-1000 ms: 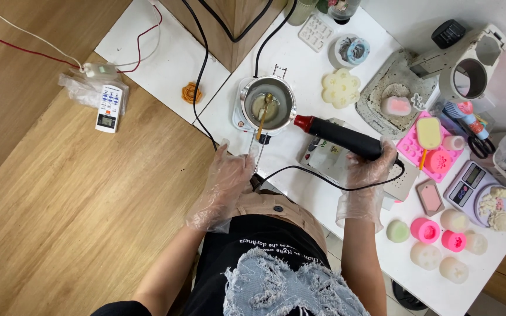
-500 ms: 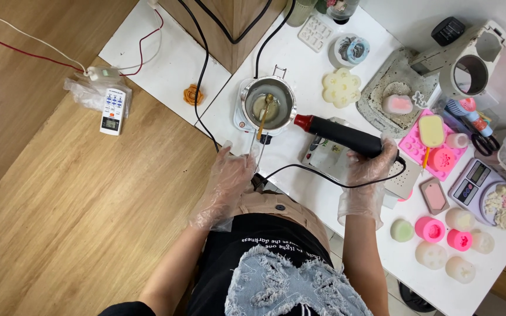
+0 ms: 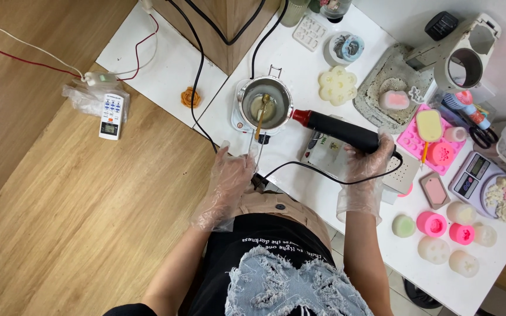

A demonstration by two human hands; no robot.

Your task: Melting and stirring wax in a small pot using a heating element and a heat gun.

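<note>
White table (image 3: 300, 76), wood floor (image 3: 60, 205) to its left. On the table: small melting pot (image 3: 264, 107) on its base, cream flower mould (image 3: 337, 85), pink tray (image 3: 430, 143), digital scale (image 3: 474, 175), pink moulds (image 3: 446, 228) and pale wax pieces (image 3: 449, 256) near the right edge, orange rosette (image 3: 191, 97). Remote (image 3: 111, 115) on the floor, beside a plastic bag (image 3: 86, 96).

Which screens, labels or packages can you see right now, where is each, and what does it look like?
Remote control: on the wooden floor at left, white slab with a small grey screen and blue buttons.
Plastic bag: crumpled clear bag beside the remote.
Digital scale: right end of the white table, pale purple, dark screen, small buttons.
Packet: flat, clear, pale printed, under the black tool held by the right hand.
</note>
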